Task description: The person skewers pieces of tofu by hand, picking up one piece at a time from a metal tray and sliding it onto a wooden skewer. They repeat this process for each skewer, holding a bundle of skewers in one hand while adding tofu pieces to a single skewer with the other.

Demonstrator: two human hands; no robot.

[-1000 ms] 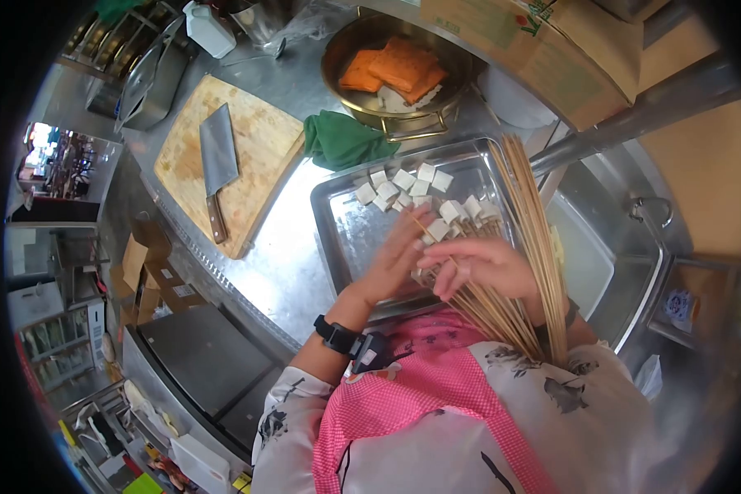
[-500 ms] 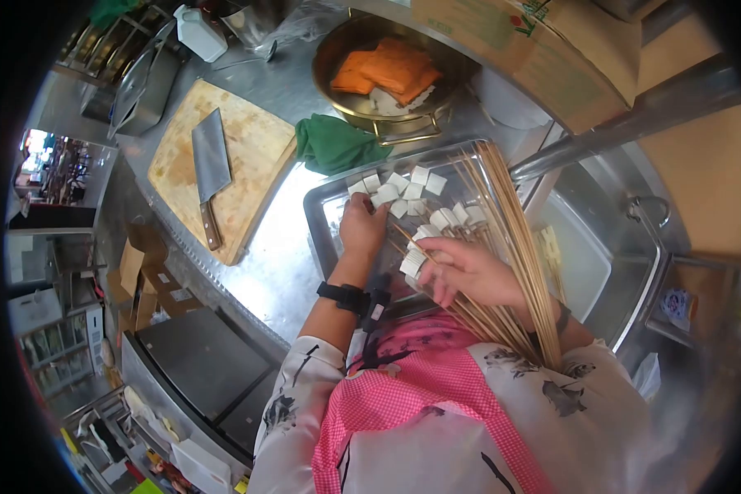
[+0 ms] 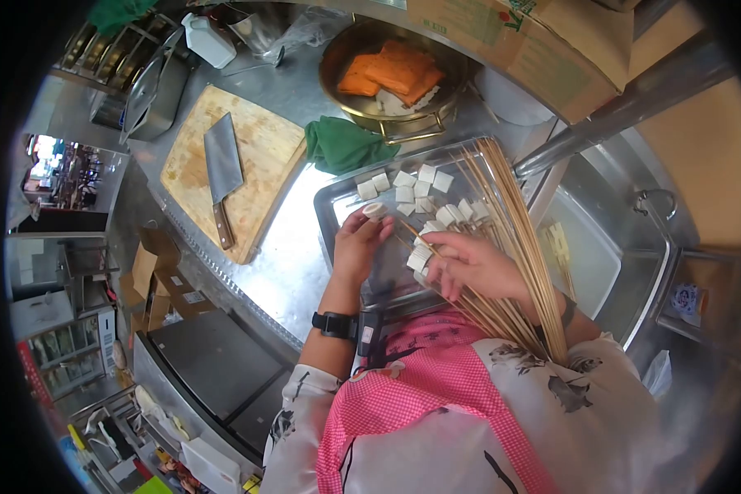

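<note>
Between the fingertips of my left hand [image 3: 356, 243] is a white piece [image 3: 375, 211], lifted above the metal tray [image 3: 331, 206]. My right hand [image 3: 474, 265] is closed around a thin wooden skewer [image 3: 415, 231], its point toward my left hand. Several loose white pieces [image 3: 404, 194] lie at the back of the tray. More white pieces [image 3: 449, 216] sit in a row on skewers beside my right hand. A long bundle of wooden skewers [image 3: 528, 239] leans across the tray's right side, passing over its edge toward my right forearm.
A cleaver [image 3: 222, 156] lies on the wooden board [image 3: 263, 144] at the left. Behind the tray are a green cloth [image 3: 342, 144] and a brass pan [image 3: 335, 92] with orange slabs. A sink [image 3: 626, 239] is at the right, below a metal pipe [image 3: 634, 95] and a cardboard box [image 3: 519, 49].
My left hand has picked up a white piece from the loose group and drawn it back toward me. My right hand keeps its hold on the skewer. The view has shifted slightly.
</note>
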